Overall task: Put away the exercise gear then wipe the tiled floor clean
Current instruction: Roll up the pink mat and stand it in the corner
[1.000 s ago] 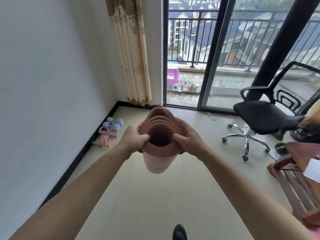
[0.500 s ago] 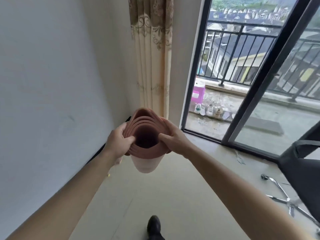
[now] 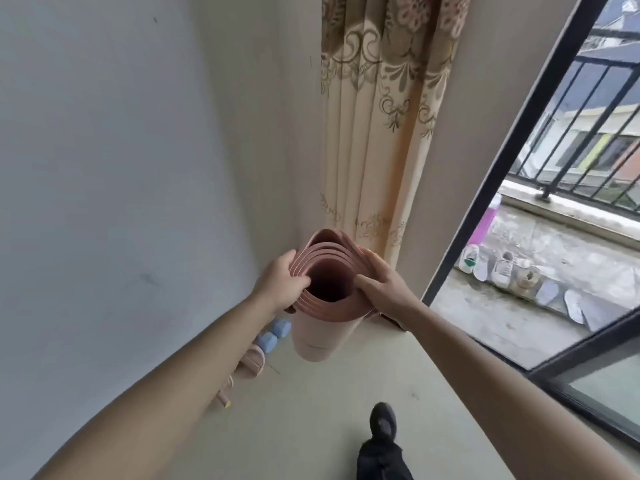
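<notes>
With the left hand and right hand each clamped on the top rim of the rolled pink mat, held upright above the floor near the curtain, lower it straight down into the corner so its coils do not spring loose.

Left hand and right hand are bare, forearms too. A black shoe and dark trouser leg show near.

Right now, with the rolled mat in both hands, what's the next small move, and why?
Probably lower the rolled mat on end beside the curtain. The left hand and right hand grip its top rim, its bottom seems off the floor, and the blue dumbbells lie just to its left.
</notes>
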`<control>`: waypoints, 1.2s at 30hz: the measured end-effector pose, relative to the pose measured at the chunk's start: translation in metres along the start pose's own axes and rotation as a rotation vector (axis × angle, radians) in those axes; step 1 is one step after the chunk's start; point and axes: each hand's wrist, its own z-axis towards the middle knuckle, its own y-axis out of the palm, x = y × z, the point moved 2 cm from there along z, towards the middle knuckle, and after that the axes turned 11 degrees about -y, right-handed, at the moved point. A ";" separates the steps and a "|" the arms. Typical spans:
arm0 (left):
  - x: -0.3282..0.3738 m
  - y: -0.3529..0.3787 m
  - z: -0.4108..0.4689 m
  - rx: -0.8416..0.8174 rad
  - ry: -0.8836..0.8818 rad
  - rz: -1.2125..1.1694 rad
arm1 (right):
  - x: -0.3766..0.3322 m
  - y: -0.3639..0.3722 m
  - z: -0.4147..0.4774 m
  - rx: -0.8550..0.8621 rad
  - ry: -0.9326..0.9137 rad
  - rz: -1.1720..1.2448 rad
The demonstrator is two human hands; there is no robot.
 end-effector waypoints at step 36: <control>-0.135 0.013 0.640 0.128 -0.773 -0.360 | 0.295 0.121 0.646 -0.335 0.241 -0.095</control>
